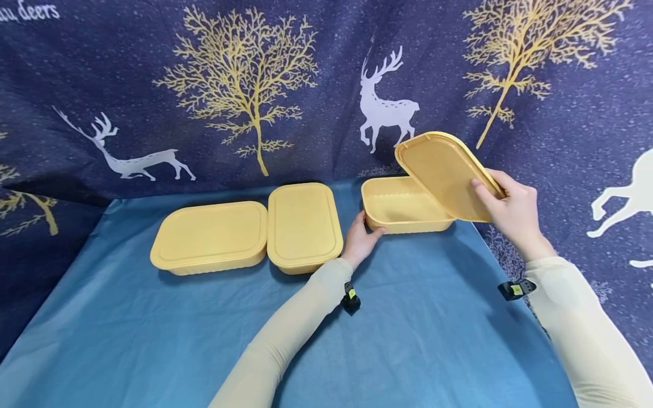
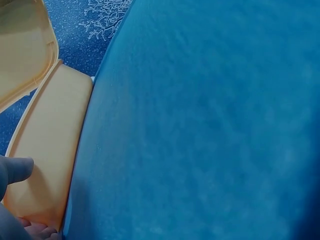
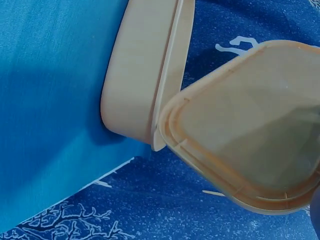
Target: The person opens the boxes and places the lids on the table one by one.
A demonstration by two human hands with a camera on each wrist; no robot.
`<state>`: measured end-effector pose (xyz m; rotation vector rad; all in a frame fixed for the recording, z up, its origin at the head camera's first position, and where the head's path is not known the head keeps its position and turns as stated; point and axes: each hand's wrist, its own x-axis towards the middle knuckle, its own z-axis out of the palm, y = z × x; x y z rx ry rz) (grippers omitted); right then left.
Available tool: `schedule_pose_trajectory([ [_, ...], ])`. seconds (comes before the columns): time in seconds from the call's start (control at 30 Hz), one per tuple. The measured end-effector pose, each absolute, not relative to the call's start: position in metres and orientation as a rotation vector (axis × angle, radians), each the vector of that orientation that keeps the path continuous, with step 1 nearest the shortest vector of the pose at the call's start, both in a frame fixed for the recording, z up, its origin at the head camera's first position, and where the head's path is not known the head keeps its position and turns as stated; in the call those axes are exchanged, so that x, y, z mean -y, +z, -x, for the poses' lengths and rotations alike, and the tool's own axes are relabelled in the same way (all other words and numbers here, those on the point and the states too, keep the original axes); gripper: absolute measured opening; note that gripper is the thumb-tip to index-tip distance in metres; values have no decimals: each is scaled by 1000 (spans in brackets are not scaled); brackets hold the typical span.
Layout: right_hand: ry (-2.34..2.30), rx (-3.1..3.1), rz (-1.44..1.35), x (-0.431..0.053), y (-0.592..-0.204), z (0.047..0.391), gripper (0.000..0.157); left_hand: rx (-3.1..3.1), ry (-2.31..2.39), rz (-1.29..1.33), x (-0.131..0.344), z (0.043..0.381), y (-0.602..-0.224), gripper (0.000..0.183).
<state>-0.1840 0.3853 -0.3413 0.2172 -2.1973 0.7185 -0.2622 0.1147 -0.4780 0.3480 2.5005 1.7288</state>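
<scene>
With the left hand (image 1: 360, 241) we're gripping the open box (image 1: 418, 227) by its left corner, at the table's (image 1: 408, 340) far right. With the right hand (image 1: 516, 212) we're pinching the tilted lid (image 1: 444, 175) by its edge. Ideally we're pinning the box, not twisting the lid. We're counting one open box, one loose lid, two lidded boxes (image 1: 305, 224).

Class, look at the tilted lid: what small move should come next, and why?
Probably level the lid over the open container: the right hand holds it tilted, the left hand grips that container's near-left corner, and the middle container and left container are covered.
</scene>
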Motion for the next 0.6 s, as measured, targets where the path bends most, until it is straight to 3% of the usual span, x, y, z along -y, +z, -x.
schedule_pose_trajectory([
  [0.6,849,2258,-90,-389,-330,167,23,-2517,1670,-342,-116,265,-477,72],
])
